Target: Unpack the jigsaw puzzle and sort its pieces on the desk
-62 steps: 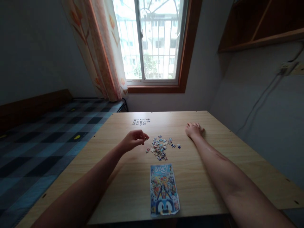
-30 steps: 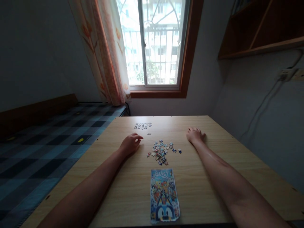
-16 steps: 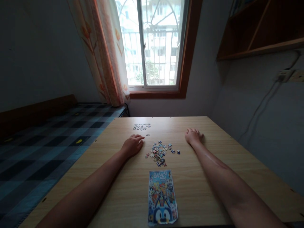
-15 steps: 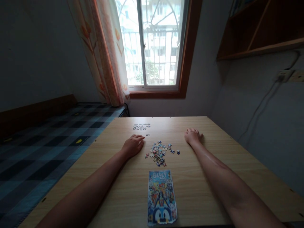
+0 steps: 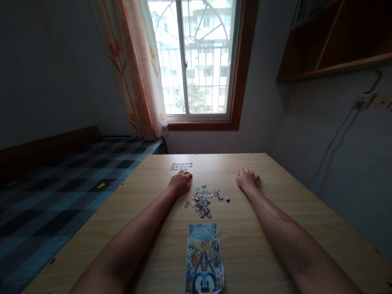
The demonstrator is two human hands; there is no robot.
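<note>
My left hand (image 5: pixel 181 183) lies just below the sorted rows of jigsaw pieces (image 5: pixel 181 166) at the far left of the table. Its fingers are bent down and closed over a single jigsaw piece, which is hidden beneath them. To the right of that wrist is a loose heap of mixed jigsaw pieces (image 5: pixel 202 201), with several strays at its edges. My right hand (image 5: pixel 247 179) rests on the tabletop to the right of the heap, its fingers loosely bent and slightly apart, and nothing shows in it. A Bluey picture sheet (image 5: pixel 204 259) lies at the near edge between my forearms.
The pale wooden table (image 5: pixel 257 253) has a window (image 5: pixel 205 81) behind it. Along its left side is a bed with a checked cover (image 5: pixel 76 175). A patterned curtain (image 5: pixel 137 81) hangs at the back left. A shelf (image 5: pixel 333 69) and a cable (image 5: pixel 332 143) are on the right wall.
My left hand has moved right and slightly forward, covering the single jigsaw piece that lay apart below the rows. My right hand stays in place. The whole view has shifted slightly.
</note>
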